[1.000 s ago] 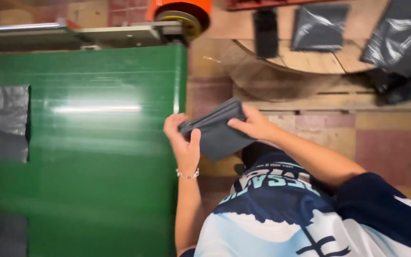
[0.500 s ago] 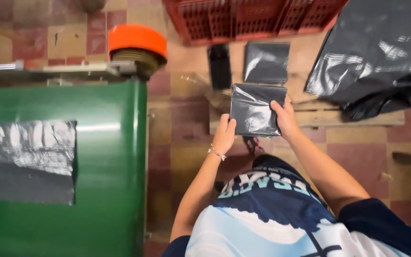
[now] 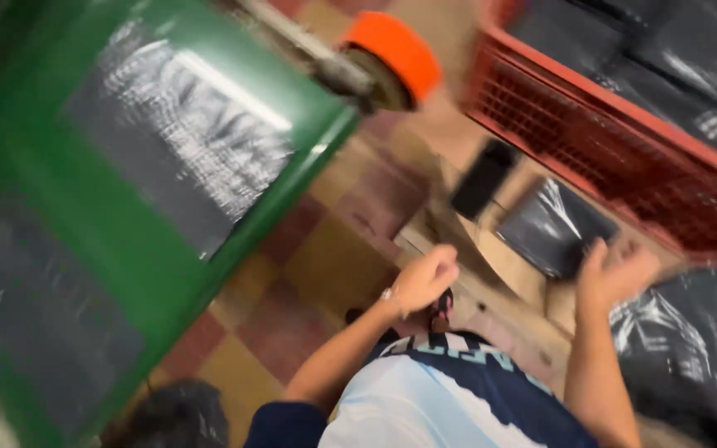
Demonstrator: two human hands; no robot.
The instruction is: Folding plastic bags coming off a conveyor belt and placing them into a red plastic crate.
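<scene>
The head view is tilting and blurring, so fine detail is hard to read. The left hand (image 3: pixel 425 278) is curling loosely with nothing in it, hovering over the wooden surface (image 3: pixel 491 286) near its edge. The right hand (image 3: pixel 616 278) is spreading open, fingers apart and gripping nothing, just at five o'clock of the flat dark plastic-wrapped packet (image 3: pixel 553 228), which is lying on the surface by itself, seemingly set where both hands can reach it. At eleven o'clock of the packet a slim black slab (image 3: pixel 483 178) is resting. At one o'clock the red crate (image 3: pixel 624 133) is holding more dark bags. At four o'clock loose black plastic sheeting (image 3: pixel 690 348) is crowding the right arm. At nine o'clock the green machine (image 3: pixel 85 232) with its orange-capped roller (image 3: pixel 396 54) is standing over the tiled floor (image 3: pixel 309 282).
</scene>
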